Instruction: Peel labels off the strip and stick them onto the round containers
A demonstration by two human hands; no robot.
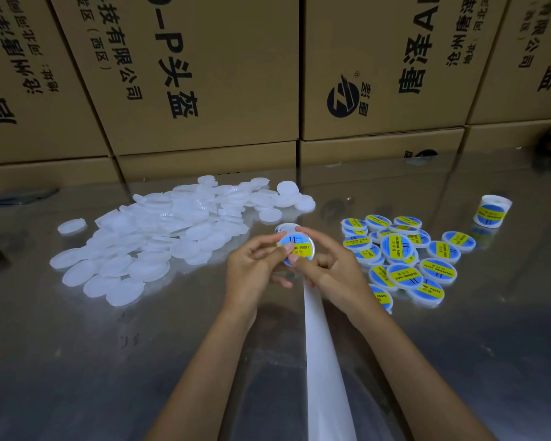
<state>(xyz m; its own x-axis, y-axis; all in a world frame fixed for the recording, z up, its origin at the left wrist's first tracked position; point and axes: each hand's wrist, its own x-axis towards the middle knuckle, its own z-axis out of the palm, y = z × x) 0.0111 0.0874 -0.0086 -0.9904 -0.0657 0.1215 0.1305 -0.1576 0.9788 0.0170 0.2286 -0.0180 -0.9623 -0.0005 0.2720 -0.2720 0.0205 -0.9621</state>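
Both hands, my left hand [257, 261] and right hand [328, 265], grip one round container [296, 248], thumbs pressing its label [295, 246]. Risk as I see it: uneven thumb pressure could wrinkle it, or the backing strip [323, 361] could snag under my wrist

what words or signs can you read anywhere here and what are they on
"SOLDERING PASTE" on the yellow band of the label on the held container; small print on it is too small to read.
"SOLDERING PASTE" on the labelled containers at right.
Label roll: too small to read.
"头盔" and "有限公司", sideways, on the cardboard boxes; smaller print on them is unclear.
Round black logo on a box.
Blank containers: none.
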